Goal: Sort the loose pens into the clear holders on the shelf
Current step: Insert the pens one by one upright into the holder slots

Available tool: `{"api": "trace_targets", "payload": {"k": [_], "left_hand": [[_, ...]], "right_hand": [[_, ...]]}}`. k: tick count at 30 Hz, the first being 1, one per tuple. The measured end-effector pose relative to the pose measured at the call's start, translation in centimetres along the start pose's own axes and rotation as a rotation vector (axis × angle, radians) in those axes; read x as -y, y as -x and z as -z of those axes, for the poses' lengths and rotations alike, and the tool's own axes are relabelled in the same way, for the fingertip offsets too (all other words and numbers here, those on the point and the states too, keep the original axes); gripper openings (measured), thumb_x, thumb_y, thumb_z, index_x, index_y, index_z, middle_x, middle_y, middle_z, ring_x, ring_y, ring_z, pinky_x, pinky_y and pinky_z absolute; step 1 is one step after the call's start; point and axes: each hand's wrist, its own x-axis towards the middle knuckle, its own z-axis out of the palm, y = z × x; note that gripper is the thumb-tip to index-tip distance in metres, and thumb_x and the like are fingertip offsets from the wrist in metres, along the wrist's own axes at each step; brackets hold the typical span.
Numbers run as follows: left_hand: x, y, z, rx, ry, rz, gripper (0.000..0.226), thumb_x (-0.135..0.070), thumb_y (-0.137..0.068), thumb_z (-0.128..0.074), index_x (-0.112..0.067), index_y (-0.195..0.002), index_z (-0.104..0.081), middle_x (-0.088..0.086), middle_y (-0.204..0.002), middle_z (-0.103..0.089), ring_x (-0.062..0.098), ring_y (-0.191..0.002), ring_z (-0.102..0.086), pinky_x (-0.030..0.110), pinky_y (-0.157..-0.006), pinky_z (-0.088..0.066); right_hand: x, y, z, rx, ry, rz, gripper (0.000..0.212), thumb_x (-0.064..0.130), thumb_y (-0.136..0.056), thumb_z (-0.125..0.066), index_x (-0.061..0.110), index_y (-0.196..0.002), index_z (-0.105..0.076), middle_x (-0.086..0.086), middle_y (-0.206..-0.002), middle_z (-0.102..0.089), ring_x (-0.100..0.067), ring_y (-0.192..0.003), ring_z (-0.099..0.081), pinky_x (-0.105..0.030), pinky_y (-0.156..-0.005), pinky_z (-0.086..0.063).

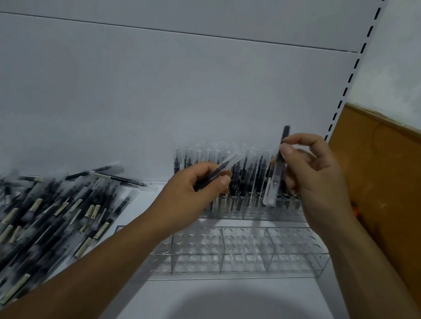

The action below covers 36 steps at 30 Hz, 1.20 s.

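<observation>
Grip first: my left hand curls round a slanted pen and my right hand pinches an upright pen near its top. The hands are apart, over the filled rear holder. The front holder stands empty; the loose pile lies well left on the shelf. These look light, stiff and slick, so I'd pinch mid-barrel to steer each into a hole.
</observation>
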Motion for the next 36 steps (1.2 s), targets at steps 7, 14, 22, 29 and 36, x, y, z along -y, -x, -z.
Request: {"api": "trace_targets", "payload": {"k": [7,14,22,29,36], "left_hand": [[0.0,0.0,0.0,-0.006,0.011,0.004,0.011,-0.038,-0.093,-0.058,-0.038,-0.1,-0.067,-0.014,-0.09,-0.072,0.006,-0.088,-0.067,0.03,-0.085,-0.055],[-0.2,0.1,0.0,-0.006,0.009,-0.012,0.009,-0.037,-0.094,-0.058,-0.038,-0.097,-0.067,-0.012,-0.088,-0.072,0.007,-0.085,-0.066,0.027,-0.081,-0.054],[-0.1,0.0,0.0,0.004,-0.002,-0.012,0.01,-0.035,-0.094,-0.058,-0.036,-0.098,-0.067,-0.012,-0.086,-0.072,0.009,-0.085,-0.066,0.036,-0.084,-0.053],[0.0,0.0,0.0,0.007,0.007,-0.016,0.01,-0.035,-0.094,-0.058,-0.038,-0.096,-0.067,-0.012,-0.085,-0.072,0.007,-0.085,-0.067,0.032,-0.083,-0.054],[0.1,0.0,-0.1,0.014,-0.004,-0.017,0.011,-0.033,-0.095,-0.057,-0.035,-0.098,-0.068,-0.013,-0.083,-0.072,0.002,-0.08,-0.065,0.025,-0.077,-0.051]], "right_hand": [[-0.1,-0.5,1.9,0.269,-0.265,-0.109,0.034,0.007,-0.08,-0.056,0.023,-0.105,-0.072,0.0,-0.093,-0.067,-0.005,-0.074,-0.06,-0.02,-0.061,-0.049],[-1.3,-0.5,0.9,0.03,0.236,-0.041,0.012,0.023,-0.094,-0.059,0.022,-0.097,-0.071,0.005,-0.073,-0.071,-0.008,-0.054,-0.052,-0.018,-0.048,-0.044],[-3.2,-1.1,-0.2,0.132,0.634,-0.053,0.019,0.031,-0.095,-0.059,0.02,-0.08,-0.066,0.01,-0.071,-0.068,0.001,-0.048,-0.049,-0.01,-0.046,-0.036],[-3.4,-1.0,0.0,0.233,0.858,-0.066,0.025,0.034,-0.095,-0.059,0.021,-0.074,-0.063,0.01,-0.065,-0.06,-0.003,-0.057,-0.053,-0.023,-0.053,-0.036],[-3.8,-1.1,-0.4,0.23,1.134,-0.015,0.032,0.048,-0.092,-0.058,0.03,-0.066,-0.053,0.01,-0.06,-0.053,-0.011,-0.06,-0.05,-0.024,-0.053,-0.034]]}}
